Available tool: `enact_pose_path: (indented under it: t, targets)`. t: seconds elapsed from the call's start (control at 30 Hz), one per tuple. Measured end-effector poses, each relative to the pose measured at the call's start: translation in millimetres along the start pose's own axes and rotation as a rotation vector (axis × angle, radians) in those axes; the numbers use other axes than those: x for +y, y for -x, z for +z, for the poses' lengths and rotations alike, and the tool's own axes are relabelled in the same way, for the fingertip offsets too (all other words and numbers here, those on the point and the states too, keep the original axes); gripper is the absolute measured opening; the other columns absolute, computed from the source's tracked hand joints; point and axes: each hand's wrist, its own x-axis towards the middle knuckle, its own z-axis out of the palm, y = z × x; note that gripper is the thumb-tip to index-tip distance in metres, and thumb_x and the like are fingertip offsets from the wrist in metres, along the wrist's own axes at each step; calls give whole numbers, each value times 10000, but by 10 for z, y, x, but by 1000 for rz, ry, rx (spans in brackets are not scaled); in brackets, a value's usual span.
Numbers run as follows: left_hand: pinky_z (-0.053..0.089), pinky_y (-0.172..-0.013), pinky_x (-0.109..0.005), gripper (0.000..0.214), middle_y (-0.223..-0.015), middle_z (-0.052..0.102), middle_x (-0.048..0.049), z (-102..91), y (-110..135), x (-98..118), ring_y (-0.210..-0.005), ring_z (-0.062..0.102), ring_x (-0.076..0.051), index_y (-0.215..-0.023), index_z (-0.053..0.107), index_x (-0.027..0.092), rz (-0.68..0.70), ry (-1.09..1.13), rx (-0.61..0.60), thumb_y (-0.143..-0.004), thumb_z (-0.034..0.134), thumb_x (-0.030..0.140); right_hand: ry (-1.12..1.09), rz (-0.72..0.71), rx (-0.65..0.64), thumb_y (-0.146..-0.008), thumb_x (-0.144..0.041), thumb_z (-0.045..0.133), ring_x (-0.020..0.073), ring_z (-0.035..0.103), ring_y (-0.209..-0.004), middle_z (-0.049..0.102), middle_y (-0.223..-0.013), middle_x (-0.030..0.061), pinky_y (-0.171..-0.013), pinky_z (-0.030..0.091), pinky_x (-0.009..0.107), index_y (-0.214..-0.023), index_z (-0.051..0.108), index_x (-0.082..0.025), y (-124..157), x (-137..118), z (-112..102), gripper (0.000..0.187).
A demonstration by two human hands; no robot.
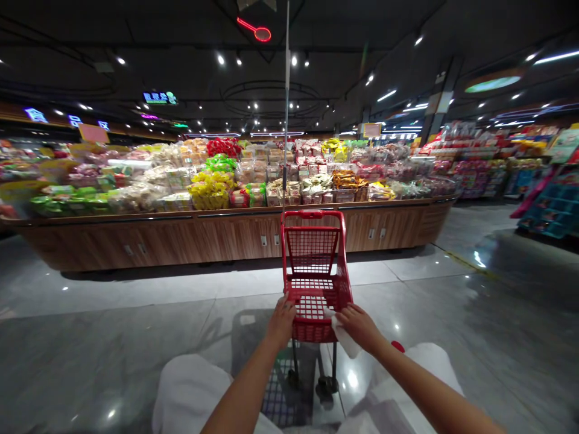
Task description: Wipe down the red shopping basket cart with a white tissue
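A small red shopping cart (316, 330) with grid sides stands on the floor right in front of me. My left hand (282, 319) is closed around the cart's left rim near its close corner. At the right rim, my right hand (359, 324) is closed on a crumpled white tissue (347, 342), which hangs down outside the cart and touches its edge. The cart's grid floor shows between my hands. A thin pole (286, 108) rises from the cart's far left corner.
Behind the cart runs a long wood-panelled display counter (217, 238) heaped with bagged snacks (210, 190). More stacked goods (479, 172) and a blue display rack (554, 208) are on the right. Shiny grey tiles (136, 337) cover the floor. My white-clothed knees are beside my arms.
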Motion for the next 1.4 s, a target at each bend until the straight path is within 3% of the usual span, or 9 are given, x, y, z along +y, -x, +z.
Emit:
enact_pose_path:
  t: [0.1, 0.37, 0.5, 0.67, 0.83, 0.93, 1.03, 1.2, 1.4]
  targets:
    - [145, -1193, -426, 432, -1329, 513, -73, 79, -55, 86, -1459, 38, -171, -1181, 546, 178, -38, -16, 18, -846, 315, 32, 12, 79, 46, -868, -193, 590, 184, 573, -873, 635, -867, 20, -933, 335, 349, -923, 601, -209, 22, 9, 4, 58]
    - [169, -1190, -427, 429, -1358, 508, -101, 86, -25, 187, -1448, 134, -195, -1183, 532, 134, -76, -45, 11, -825, 325, 21, -59, 218, 175, -878, -186, 549, 199, 561, -848, 642, -874, 28, -862, 347, 359, -986, 570, -213, -541, -992, 318, 113]
    - [193, -1184, -414, 436, -1392, 491, -102, -17, 88, 117, -1437, 184, -194, -1214, 537, 144, -11, -33, 30, -837, 334, 61, -122, 258, 254, -887, -202, 540, 204, 568, -887, 656, -909, 23, -942, 299, 402, -987, 570, -236, -587, -1173, 446, 110]
    - [262, -1131, -456, 335, -1238, 597, -165, -44, 86, 332, -1410, 250, -260, -1078, 625, 124, -71, -55, -13, -839, 391, 115, -194, 195, 190, -857, -155, 567, 175, 578, -876, 662, -872, -9, -990, 257, 385, -918, 585, -242, -438, -893, 440, 108]
    - [238, -1105, -528, 310, -1146, 635, -162, 185, -22, 835, -1328, 362, -313, -1104, 611, 143, -40, -55, -45, -855, 432, 187, -238, 120, -52, -820, -124, 566, 167, 594, -935, 683, -934, 2, -978, 284, 365, -970, 624, -244, -231, -249, 140, 201]
    - [269, -1091, -510, 322, -1174, 625, -122, 223, -60, 933, -1269, 428, -299, -1158, 579, 196, 65, -11, -37, -861, 513, 302, -279, 51, -142, -799, -88, 536, 163, 590, -991, 688, -985, 6, -1010, 297, 362, -1063, 631, -253, -108, 56, -41, 326]
    - [306, -1087, -460, 513, -1336, 530, -88, -39, -158, 654, -1294, 406, -282, -1261, 507, 254, 140, -14, 0, -793, 645, 412, -292, 18, -104, -793, -66, 508, 168, 581, -1028, 681, -1031, 21, -1039, 315, 371, -1129, 628, -261, 22, 205, -81, 406]
    - [99, -1161, -525, 633, -1447, 430, -115, -658, -347, -227, -1404, 239, -324, -1299, 499, 241, 26, -251, -10, -733, 715, 424, -260, -74, -11, -846, -106, 492, 189, 555, -1137, 657, -1166, 65, -1084, 323, 425, -1228, 600, -246, 237, 312, 25, 420]
    - [-19, -1150, -564, 562, -1418, 470, -118, -530, -106, -580, -1387, 271, -339, -1316, 495, 235, -47, -327, 4, -786, 630, 363, -272, -235, -4, -943, -199, 433, 177, 524, -1215, 626, -1257, 45, -1085, 359, 407, -1304, 543, -290, 405, 154, -46, 389]
